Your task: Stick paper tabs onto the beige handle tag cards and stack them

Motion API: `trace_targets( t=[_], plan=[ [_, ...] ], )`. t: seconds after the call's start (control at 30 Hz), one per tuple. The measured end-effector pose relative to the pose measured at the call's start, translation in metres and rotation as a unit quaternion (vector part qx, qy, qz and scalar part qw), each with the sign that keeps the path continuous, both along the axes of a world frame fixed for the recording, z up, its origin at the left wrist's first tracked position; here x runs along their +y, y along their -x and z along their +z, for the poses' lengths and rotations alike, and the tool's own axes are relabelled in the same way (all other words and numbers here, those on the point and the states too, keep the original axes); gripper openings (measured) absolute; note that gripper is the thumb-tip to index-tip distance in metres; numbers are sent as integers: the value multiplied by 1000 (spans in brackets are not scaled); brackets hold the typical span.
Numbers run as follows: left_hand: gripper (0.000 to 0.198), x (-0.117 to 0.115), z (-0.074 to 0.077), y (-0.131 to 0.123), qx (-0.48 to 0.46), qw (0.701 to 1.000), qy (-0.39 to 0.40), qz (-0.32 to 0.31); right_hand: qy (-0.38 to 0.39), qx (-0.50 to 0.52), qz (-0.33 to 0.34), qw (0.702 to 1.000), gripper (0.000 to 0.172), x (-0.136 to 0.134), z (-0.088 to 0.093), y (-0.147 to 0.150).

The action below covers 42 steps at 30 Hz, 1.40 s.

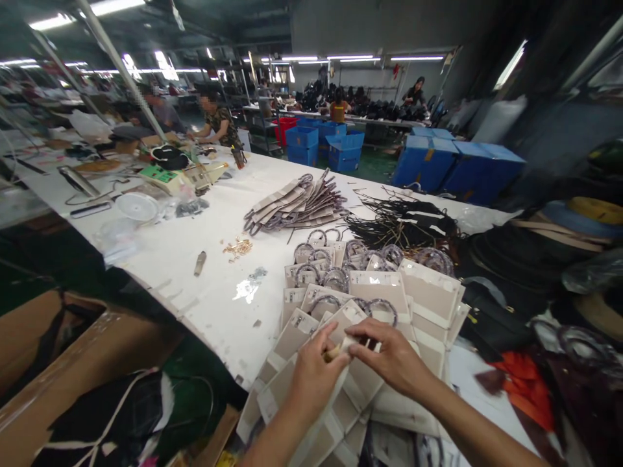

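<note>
Left hand [314,366]: fingers curled around a small yellowish-tan object [331,354], mostly hidden, so from where I stand I cannot tell what it is.
Right hand [389,357]: thumb and forefinger pinched together on a small pale off-white piece [347,344], the other fingers bent behind them.
Slip risk: with so little of the off-white piece showing, a loose pinch or an uneven tug could, I judge, send it down among the layers below, where its pale colour would make it hard to find.
Snag risk: dark purple-brown looped handles wrapped in clear plastic [433,259] stand up from the heap; a finger reaching forward could hook one and drag its neighbours along.
Slide risk: the flat rectangular beige panels [377,288] overlap loosely, so a forearm leaning on them might shift the stack.
Off-white piece: right at the fingertips, between the two hands, above the panels.
Yellowish-tan object: inside the curl of the left hand, just beside the off-white piece.
Beige panels: beneath both hands and spread around them, many lying beyond the fingertips.
Farther along the white desk [217,285]: a fanned bundle of beige strips with dark edges [296,204], a tangle of thin black cords [403,220] and a scatter of tiny gold-coloured pieces [237,248], all well apart from the hands.
</note>
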<state>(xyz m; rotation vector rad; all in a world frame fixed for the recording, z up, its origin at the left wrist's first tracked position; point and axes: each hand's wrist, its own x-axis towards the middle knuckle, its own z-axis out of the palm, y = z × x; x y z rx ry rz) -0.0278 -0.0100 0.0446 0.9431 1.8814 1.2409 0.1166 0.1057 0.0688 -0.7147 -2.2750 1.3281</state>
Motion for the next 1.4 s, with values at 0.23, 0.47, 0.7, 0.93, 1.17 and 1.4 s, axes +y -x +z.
trace_targets(
  t=[0.23,0.47,0.7,0.93,1.17,1.4],
  plan=[
    [8,-10,-4,8,140,987,-29,-69,-119,-101,40,987,2,8,11,12],
    [13,-5,-16,12,289,950,0,-114,-249,-187,153,938,11,17,13,22],
    [28,5,-24,-4,369,914,-42,-165,-273,-196,83,938,18,63,-25,23],
    [12,12,-56,-26,29,999,20,-33,-150,-204,-116,960,28,196,-77,20],
    [14,2,-95,-21,-69,997,34,25,-212,-237,-143,937,19,219,-116,23],
    [34,-7,-96,-22,-160,986,47,22,-250,-165,-160,941,37,221,-134,7]
  ],
)
